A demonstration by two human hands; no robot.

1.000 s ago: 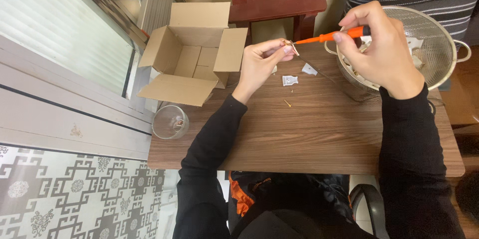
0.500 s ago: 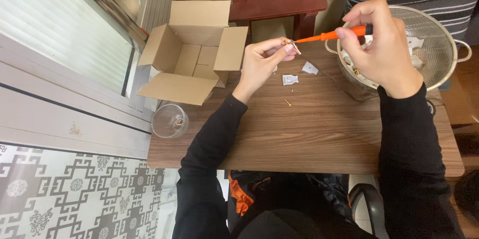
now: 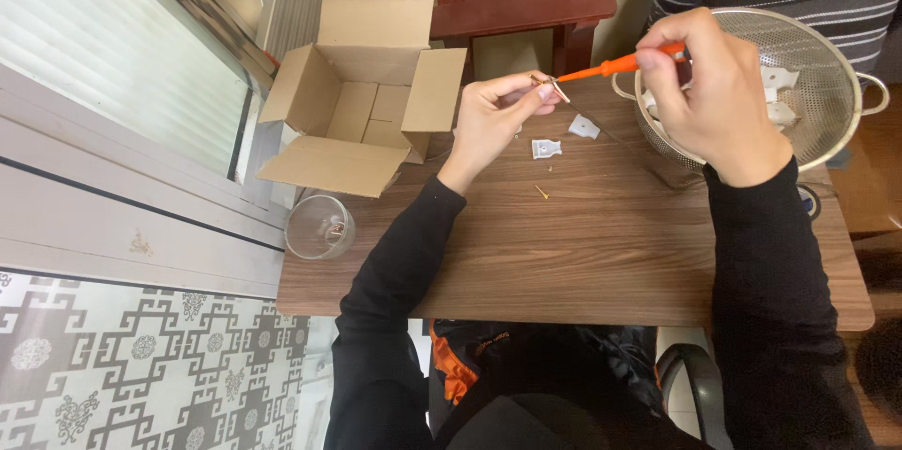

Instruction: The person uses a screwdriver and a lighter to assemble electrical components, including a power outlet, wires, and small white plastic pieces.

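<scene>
The right hand (image 3: 719, 84) clamps an orange screwdriver (image 3: 615, 65) whose shaft runs toward nine o'clock, tip meeting a small metal part (image 3: 550, 84) pinched in the left hand's (image 3: 493, 116) fingers above the table (image 3: 601, 243). Against half a second earlier, both hands hold nearly unchanged.

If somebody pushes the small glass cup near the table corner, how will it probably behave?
The glass cup looks smooth and round, so it probably slides easily. It stands close to the table edge, so a push may drop it. Being clear glass, it would likely break.
</scene>
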